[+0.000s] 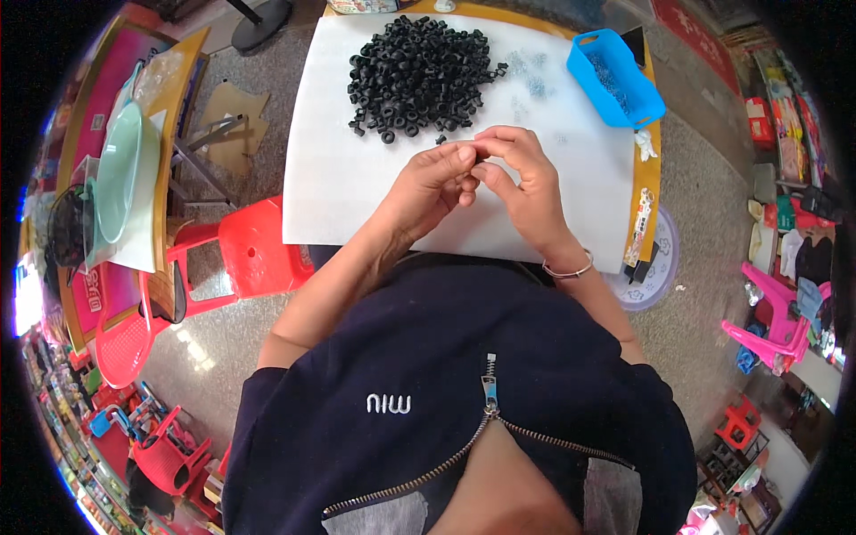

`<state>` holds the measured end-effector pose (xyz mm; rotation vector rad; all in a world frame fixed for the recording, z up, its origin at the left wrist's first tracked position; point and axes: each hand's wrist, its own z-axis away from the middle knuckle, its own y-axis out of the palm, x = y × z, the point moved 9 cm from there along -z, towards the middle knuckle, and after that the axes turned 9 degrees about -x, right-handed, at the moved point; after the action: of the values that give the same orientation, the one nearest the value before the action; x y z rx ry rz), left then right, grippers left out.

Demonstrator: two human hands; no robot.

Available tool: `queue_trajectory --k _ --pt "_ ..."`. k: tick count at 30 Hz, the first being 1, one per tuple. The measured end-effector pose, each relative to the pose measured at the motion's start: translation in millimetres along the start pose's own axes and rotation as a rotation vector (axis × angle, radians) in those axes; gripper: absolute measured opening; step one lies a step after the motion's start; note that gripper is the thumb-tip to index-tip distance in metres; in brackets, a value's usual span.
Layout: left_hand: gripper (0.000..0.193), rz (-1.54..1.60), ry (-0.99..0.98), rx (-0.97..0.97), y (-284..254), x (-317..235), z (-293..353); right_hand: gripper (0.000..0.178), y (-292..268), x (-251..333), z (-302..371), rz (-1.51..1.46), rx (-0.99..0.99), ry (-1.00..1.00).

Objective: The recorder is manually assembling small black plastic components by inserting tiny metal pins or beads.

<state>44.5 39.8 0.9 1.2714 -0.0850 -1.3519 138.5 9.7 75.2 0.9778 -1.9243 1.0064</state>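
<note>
The left hand (430, 185) and right hand (532, 189) are pinching closely together, on what I can't tell from here, black parts (419, 76) lying just beyond, presumably for easy reach.

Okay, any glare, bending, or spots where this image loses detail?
Head view: fisheye distortion bows the yellow-framed pink panel at left, and the corners are black; head view: glare patches whiten the grey speckled floor at lower left; head view: the heap of small black ring-like pieces blends dark on dark, and tiny pale bits on the white flat sheet look too faint to identify.
</note>
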Motion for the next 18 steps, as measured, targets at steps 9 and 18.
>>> queue_trajectory --k 9,18 --pt "0.033 -0.005 0.008 0.055 7 -5 4 0.023 -5 16 -5 0.1 0.01 -0.078" --pt "0.029 -0.05 0.036 -0.039 0 -9 7 0.021 -13 21 -7 0.091 -0.077 -0.08"
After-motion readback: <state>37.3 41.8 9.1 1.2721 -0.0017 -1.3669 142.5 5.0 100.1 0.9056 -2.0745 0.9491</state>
